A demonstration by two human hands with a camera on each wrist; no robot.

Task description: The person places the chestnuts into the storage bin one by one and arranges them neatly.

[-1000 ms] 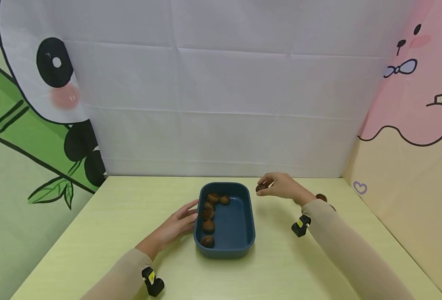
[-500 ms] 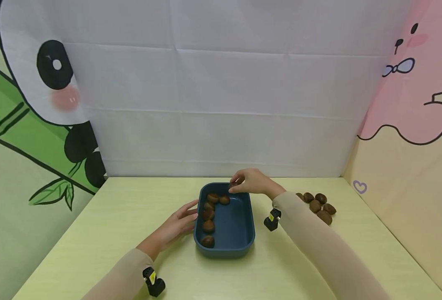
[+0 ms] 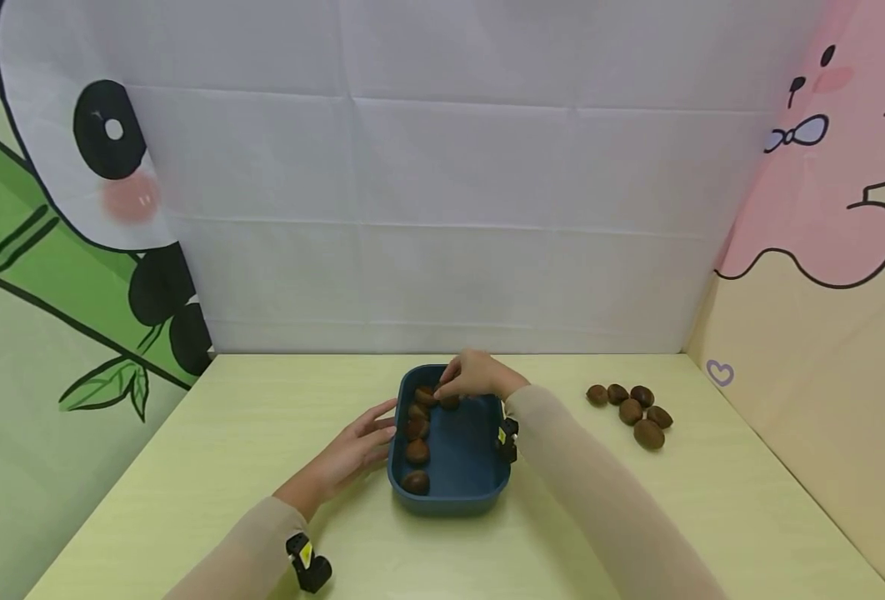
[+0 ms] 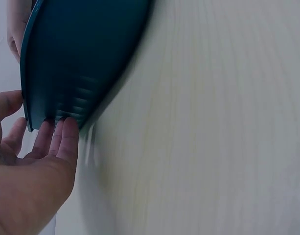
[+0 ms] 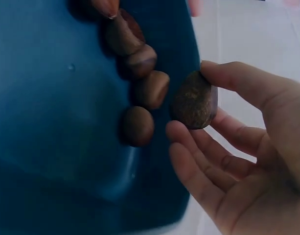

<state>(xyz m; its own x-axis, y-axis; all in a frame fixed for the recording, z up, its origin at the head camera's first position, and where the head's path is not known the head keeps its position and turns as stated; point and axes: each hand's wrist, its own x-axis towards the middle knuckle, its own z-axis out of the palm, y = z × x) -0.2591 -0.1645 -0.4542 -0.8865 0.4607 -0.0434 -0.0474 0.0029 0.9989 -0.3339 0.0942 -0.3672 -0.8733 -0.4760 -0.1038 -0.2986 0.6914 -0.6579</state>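
A blue rectangular container (image 3: 450,507) stands on the table. Along its left side and far end lie several brown chestnuts (image 3: 417,452). Over the far end, my right hand (image 3: 480,375) pinches a chestnut (image 5: 194,100) between thumb and fingertips; in the right wrist view that chestnut is above the container's edge, close to the row inside. My left hand (image 3: 348,452) rests its extended fingers against the container's left outer wall, and the left wrist view has the fingertips (image 4: 69,128) touching that wall. From the head view, the pinched chestnut is mostly hidden by the right hand.
A loose group of several chestnuts (image 3: 631,412) lies on the table (image 3: 562,533) at the right. Behind the table hangs a white cloth (image 3: 442,208). Printed walls with cartoon figures border the left and right sides.
My right hand has moved left from beside the container to over its far end, carrying the chestnut and lowering slightly. The loose chestnuts at right came into view. My left hand stays put.
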